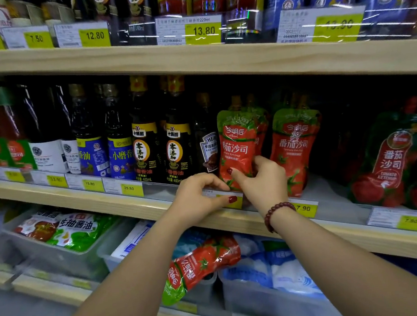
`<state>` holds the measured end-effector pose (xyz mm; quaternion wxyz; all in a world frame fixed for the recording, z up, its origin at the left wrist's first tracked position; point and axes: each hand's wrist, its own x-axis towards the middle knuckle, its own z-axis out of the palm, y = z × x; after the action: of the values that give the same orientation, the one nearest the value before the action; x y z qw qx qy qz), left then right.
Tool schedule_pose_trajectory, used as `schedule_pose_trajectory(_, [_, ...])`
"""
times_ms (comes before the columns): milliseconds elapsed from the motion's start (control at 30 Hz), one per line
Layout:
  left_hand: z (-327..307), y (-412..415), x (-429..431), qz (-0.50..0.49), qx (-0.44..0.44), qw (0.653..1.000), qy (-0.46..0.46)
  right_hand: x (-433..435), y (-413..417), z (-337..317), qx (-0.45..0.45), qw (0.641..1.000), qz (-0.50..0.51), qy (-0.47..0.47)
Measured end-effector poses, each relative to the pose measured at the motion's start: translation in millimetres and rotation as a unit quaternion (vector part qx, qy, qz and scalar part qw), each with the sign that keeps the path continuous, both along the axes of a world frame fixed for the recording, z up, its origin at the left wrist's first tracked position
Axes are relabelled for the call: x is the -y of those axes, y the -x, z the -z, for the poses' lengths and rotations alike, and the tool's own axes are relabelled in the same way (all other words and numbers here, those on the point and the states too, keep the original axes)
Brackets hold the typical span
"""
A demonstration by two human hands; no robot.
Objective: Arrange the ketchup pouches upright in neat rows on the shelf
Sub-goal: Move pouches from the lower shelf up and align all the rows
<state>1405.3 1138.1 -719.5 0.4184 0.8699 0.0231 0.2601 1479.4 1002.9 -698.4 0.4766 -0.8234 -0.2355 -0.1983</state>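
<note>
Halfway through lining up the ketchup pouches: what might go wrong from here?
1. The right hand pinches the front pouch near its base; the soft top may fold forward or lean on the Heinz bottle beside it.
2. The left hand grips the price strip on the shelf edge; pulling might pop it loose.
3. A stray pouch lies lower down, overhanging a bin; it might slide off.

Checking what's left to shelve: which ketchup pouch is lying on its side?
The lower-shelf pouch, lying sideways. The held pouch in the right hand and its neighbour pouch stand upright on the middle shelf.
</note>
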Motion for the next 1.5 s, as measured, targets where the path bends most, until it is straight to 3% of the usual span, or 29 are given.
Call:
schedule_pose_trajectory(167, [-5,3,1,0.008,-0.022,1.0,0.003,8,3,-3,-0.016,0.999,-0.028,-0.005])
schedule_pose_trajectory(267, [-11,7,3,0.015,-0.046,0.999,0.005,17,9,-3,-0.033,0.997,-0.037,-0.055])
schedule_pose_trajectory(467, [-20,22,10,0.023,-0.005,0.995,0.095,37,40,7,0.062,0.99,-0.08,-0.095])
schedule_pose_trajectory(667, [-13,34,2,-0.061,0.02,0.998,0.029,31,76,50,0.055,0.975,-0.215,-0.011])
schedule_pose_trajectory(833, [4,39,-6,-0.067,0.022,0.995,-0.075,15,85,92,0.001,0.967,-0.225,0.121])
schedule_pose_trajectory(967, [14,41,-12,-0.048,0.045,0.996,-0.06,3,84,118,0.033,0.949,-0.207,0.237])
schedule_pose_trajectory(1167, [19,40,-14,-0.033,0.084,0.995,-0.031,-6,77,153,0.082,0.92,-0.192,0.332])
schedule_pose_trajectory(1500, [24,35,-7,-0.06,0.105,0.993,0.001,-14,79,157,0.206,0.926,-0.112,0.296])
